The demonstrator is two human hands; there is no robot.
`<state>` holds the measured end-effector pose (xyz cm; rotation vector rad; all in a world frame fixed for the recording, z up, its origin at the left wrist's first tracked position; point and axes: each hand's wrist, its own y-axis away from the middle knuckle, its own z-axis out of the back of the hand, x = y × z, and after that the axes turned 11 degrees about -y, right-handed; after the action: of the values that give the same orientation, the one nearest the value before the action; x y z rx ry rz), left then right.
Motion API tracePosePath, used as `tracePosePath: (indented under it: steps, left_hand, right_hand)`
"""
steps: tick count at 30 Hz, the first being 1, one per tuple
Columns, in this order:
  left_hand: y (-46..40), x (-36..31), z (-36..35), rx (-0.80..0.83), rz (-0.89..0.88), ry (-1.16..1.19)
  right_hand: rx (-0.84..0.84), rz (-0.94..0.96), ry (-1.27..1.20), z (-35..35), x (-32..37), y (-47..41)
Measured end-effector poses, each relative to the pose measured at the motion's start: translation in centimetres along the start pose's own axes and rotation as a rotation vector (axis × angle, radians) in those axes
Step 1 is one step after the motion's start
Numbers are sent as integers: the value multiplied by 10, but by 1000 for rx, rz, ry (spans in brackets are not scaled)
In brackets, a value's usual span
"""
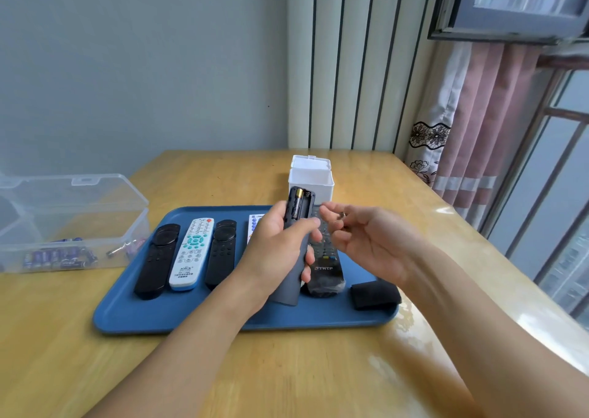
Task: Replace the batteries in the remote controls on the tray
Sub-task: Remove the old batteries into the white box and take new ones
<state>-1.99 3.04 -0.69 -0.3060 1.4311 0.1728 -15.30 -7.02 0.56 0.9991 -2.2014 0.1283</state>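
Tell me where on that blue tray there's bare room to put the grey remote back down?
The front strip of the blue tray, below the remotes, is bare. So is the left edge beside the black remote. The middle is crowded: a white remote, a second black remote and a wrapped remote lie close together.

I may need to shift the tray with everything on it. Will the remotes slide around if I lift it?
Likely yes: the remotes lie loose on the smooth blue tray, whose rim looks low. The black cover sits at the edge and may drop off first.
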Motion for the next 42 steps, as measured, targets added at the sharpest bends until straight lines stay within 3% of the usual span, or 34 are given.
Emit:
tracePosePath:
  steps: [3, 7, 13, 17, 29, 37, 42]
  left_hand:
    - [-2, 4, 3, -24, -17, -83]
    - [0, 5, 3, -81, -118, -241]
    - [0, 8, 3, -146, -259, -475]
    - [1, 8, -1, -134, -309, -507]
    - [-3, 14, 1, -14, -274, -402]
    - [-1, 10, 0, 24, -243, -380]
    - [1, 5, -2, 70, -161, -188]
  right_hand:
    - [39, 139, 198, -3, -2, 1]
    - [-59, 443, 594, -6, -9, 1]
    - [-67, 319, 536, -9, -4, 14]
    - [81, 166, 395, -15, -9, 20]
    - [-109, 463, 506, -14, -22, 12]
    - [-147, 503, 509, -13, -23, 11]
    - [-133, 544, 589, -10, -16, 9]
